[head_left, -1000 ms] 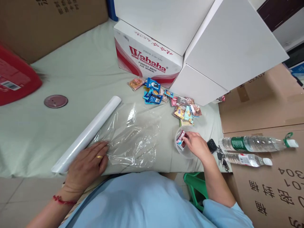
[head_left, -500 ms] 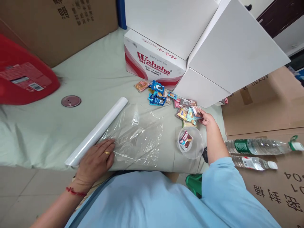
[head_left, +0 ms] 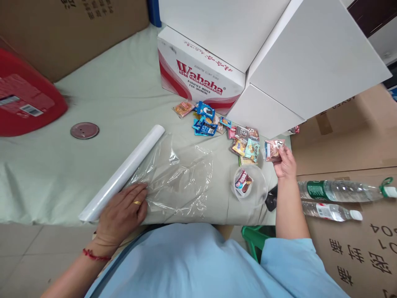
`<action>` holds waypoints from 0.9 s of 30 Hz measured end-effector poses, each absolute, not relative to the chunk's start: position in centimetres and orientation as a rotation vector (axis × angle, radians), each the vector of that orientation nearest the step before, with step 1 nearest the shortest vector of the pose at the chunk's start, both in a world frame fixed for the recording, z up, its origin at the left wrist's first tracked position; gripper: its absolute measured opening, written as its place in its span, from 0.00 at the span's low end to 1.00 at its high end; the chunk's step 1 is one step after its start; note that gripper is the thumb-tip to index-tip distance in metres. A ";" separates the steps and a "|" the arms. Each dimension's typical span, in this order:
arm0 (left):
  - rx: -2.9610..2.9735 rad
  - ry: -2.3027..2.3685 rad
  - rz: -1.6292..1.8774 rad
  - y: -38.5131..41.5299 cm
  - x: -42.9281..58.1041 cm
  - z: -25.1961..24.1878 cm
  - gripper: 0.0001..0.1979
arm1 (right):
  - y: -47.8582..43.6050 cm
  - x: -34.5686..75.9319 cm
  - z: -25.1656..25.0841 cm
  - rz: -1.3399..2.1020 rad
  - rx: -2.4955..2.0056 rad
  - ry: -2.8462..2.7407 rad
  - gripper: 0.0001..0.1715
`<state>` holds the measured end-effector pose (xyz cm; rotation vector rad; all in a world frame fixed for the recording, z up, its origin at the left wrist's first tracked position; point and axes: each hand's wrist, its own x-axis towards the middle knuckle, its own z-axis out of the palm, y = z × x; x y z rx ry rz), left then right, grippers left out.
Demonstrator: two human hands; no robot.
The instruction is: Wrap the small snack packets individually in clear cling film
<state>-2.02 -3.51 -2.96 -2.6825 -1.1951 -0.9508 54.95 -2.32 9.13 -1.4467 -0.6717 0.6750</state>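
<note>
My left hand (head_left: 122, 213) lies flat, fingers spread, on the near edge of a clear plastic film sheet (head_left: 176, 174) pulled from a white roll (head_left: 122, 173). My right hand (head_left: 285, 162) pinches a small pink snack packet (head_left: 273, 148) just right of a pile of small snack packets (head_left: 245, 142). A clear round plastic container (head_left: 250, 186) sits below the pile with one red-and-white packet (head_left: 242, 181) inside. More blue packets (head_left: 203, 120) lie farther back.
The pale green table cover (head_left: 93, 95) carries a Wahaha carton (head_left: 198, 78), white boxes (head_left: 297, 62), a red tub (head_left: 25, 99) and a round metal lid (head_left: 84, 130). Two water bottles (head_left: 338, 190) lie on cardboard boxes (head_left: 359, 244) at right. A green stool (head_left: 256, 242) shows below.
My right hand left the container, where it put a packet, reached to the snack pile and now lifts a pink packet off it. My left hand stayed on the film.
</note>
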 end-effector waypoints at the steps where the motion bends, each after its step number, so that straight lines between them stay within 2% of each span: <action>1: -2.676 -1.180 -0.946 -3.5 -2.0 -2.8 0.19 | -3.6 54.3 9.9 0.691 -1.468 -0.705 0.28; 5: -2.649 -1.133 -0.940 -3.3 -1.8 -2.6 0.18 | -8.8 50.5 11.8 0.728 -1.720 -0.824 0.31; 10: -2.654 -1.168 -0.937 -3.3 -2.0 -3.0 0.20 | -12.0 46.2 10.0 0.650 -1.974 -0.826 0.39; 14: -2.660 -1.199 -0.923 -3.4 -2.1 -3.0 0.20 | -11.7 45.3 7.8 0.571 -2.020 -0.849 0.30; 18: -2.665 -1.201 -0.926 -3.5 -1.9 -2.7 0.19 | -11.3 44.9 7.1 0.192 -2.405 -1.217 0.22; 23: -2.660 -1.218 -0.916 -3.6 -1.8 -2.6 0.17 | -11.9 43.7 7.1 -0.301 -2.551 -1.520 0.25; 25: -2.665 -1.231 -0.922 -3.5 -1.9 -2.6 0.17 | -12.1 43.6 7.2 -0.355 -2.576 -1.558 0.26; 27: -2.673 -1.219 -0.933 -3.5 -1.9 -2.6 0.17 | -12.2 44.1 7.4 -0.259 -2.622 -1.585 0.25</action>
